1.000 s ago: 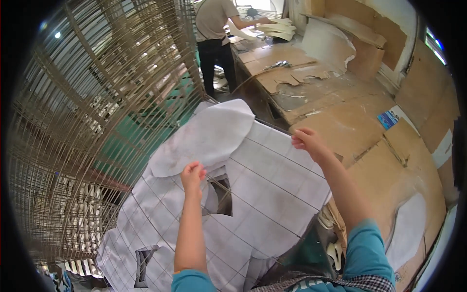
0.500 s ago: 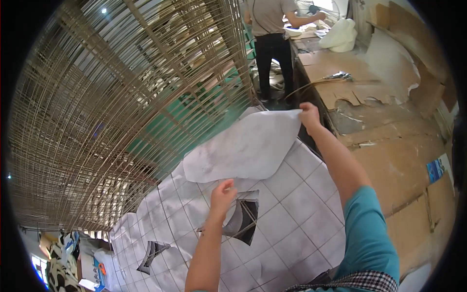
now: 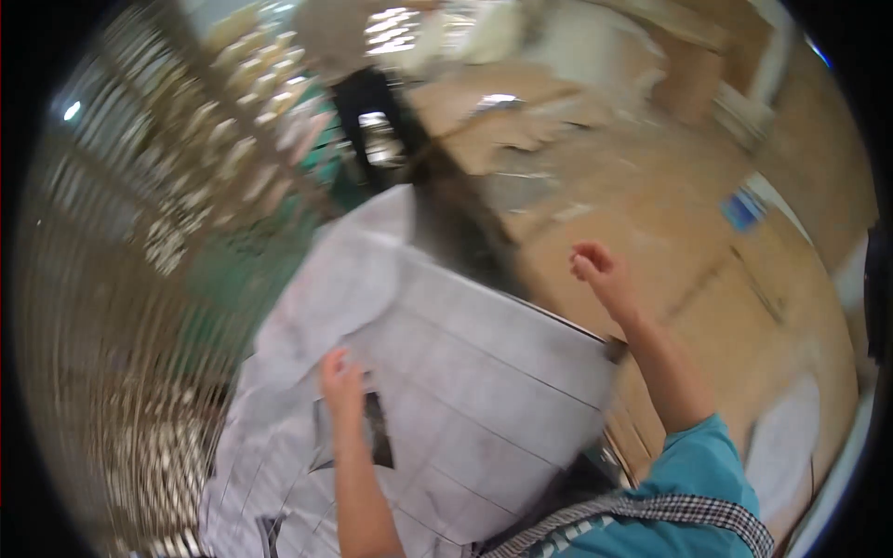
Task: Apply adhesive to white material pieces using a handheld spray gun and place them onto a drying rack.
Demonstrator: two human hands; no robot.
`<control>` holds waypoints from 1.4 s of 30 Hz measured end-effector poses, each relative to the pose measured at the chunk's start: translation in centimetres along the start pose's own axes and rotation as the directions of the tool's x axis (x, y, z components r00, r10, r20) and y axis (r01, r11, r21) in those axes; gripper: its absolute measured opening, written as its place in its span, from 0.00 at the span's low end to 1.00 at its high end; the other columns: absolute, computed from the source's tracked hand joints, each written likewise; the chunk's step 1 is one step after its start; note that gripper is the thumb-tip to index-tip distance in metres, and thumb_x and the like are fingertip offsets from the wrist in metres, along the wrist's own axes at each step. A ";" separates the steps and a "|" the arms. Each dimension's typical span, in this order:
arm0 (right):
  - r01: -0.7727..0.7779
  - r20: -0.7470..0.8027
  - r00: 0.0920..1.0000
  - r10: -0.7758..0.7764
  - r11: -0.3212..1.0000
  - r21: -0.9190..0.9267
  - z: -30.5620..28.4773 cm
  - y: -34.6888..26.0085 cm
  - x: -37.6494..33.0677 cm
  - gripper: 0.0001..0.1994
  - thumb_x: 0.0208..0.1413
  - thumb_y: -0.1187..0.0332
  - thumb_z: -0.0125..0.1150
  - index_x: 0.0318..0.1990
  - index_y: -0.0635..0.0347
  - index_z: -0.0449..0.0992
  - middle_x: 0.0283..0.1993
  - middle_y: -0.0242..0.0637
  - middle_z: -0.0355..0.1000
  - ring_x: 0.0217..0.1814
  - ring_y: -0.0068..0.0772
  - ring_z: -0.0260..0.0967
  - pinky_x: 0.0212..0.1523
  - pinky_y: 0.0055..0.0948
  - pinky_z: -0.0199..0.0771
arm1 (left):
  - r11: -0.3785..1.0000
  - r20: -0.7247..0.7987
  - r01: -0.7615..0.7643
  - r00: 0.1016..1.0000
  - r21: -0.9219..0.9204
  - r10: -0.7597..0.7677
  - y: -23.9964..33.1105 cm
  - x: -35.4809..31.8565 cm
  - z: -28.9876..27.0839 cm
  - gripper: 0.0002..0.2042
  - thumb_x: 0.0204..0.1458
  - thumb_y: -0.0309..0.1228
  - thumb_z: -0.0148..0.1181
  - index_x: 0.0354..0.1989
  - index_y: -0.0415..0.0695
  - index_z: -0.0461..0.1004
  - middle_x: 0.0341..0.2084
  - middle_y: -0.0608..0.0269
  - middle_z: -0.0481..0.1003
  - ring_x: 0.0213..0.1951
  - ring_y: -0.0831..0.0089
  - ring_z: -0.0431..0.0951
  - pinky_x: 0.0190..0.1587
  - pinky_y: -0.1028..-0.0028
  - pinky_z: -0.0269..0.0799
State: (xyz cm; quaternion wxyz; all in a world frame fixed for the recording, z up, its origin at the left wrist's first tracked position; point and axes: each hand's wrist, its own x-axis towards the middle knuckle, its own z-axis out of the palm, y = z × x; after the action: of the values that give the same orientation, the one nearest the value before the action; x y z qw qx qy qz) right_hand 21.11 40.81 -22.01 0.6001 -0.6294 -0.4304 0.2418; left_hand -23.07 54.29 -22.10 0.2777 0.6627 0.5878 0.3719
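A soft white sheet [image 3: 339, 270] lies over the far end of a wire mesh rack, on top of other white sheets [image 3: 474, 363] that cover its grid. My left hand [image 3: 342, 379] hovers at the sheet's near edge, fingers a little apart, and seems to hold nothing. Beneath it, a dark gap [image 3: 379, 432] shows between the white pieces. My right hand [image 3: 597, 272] is off the rack, above the cardboard-covered bench on the right. Its fingers are loosely bent with nothing visible in them. Motion blurs much of the picture.
Tall wire racks [image 3: 102, 353] stand along the left. A bench topped with cardboard [image 3: 651, 205] runs down the right, with a blue-and-white packet [image 3: 744, 210] on it. Farther off, a person in dark trousers [image 3: 367, 112] stands between racks and bench.
My right hand has let go of the white sheet's corner and moved away over the bench. The sheet's far end now lies down on the rack. The view has swung to the right.
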 end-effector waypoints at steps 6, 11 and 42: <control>-0.343 -0.520 0.849 0.098 0.851 -0.398 -18.9 -3.4 -27.6 0.09 0.47 0.72 0.56 0.36 0.63 0.73 0.28 0.38 0.72 0.29 0.29 0.69 0.32 0.25 0.69 | 0.931 0.201 0.063 0.980 -0.359 0.011 10.4 -5.0 2.3 0.12 0.47 0.23 0.52 0.41 0.40 0.70 0.37 0.62 0.72 0.38 0.74 0.71 0.43 0.76 0.65; -0.731 -0.670 0.681 0.296 0.212 -0.649 -24.1 1.4 -51.8 0.09 0.40 0.70 0.57 0.31 0.61 0.71 0.33 0.46 0.70 0.38 0.47 0.67 0.37 0.38 0.69 | 0.821 0.568 0.068 0.754 -0.567 0.330 23.0 -18.7 9.2 0.11 0.49 0.28 0.52 0.41 0.40 0.70 0.34 0.65 0.72 0.35 0.77 0.72 0.39 0.79 0.65; -0.901 -0.878 0.419 0.233 0.229 -0.369 -57.1 12.3 -60.7 0.14 0.41 0.67 0.53 0.37 0.64 0.72 0.37 0.51 0.71 0.41 0.51 0.67 0.41 0.41 0.67 | 0.601 0.996 0.794 -0.078 0.089 -0.044 25.1 -60.4 24.5 0.22 0.42 0.19 0.53 0.49 0.35 0.62 0.41 0.54 0.71 0.42 0.66 0.73 0.46 0.66 0.69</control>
State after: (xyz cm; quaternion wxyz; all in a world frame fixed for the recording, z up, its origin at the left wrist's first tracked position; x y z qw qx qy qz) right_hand 39.93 -39.79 -37.45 0.1785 -0.9824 0.0538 -0.0135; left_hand 9.44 -7.42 -25.91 0.8708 0.3685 0.2995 -0.1276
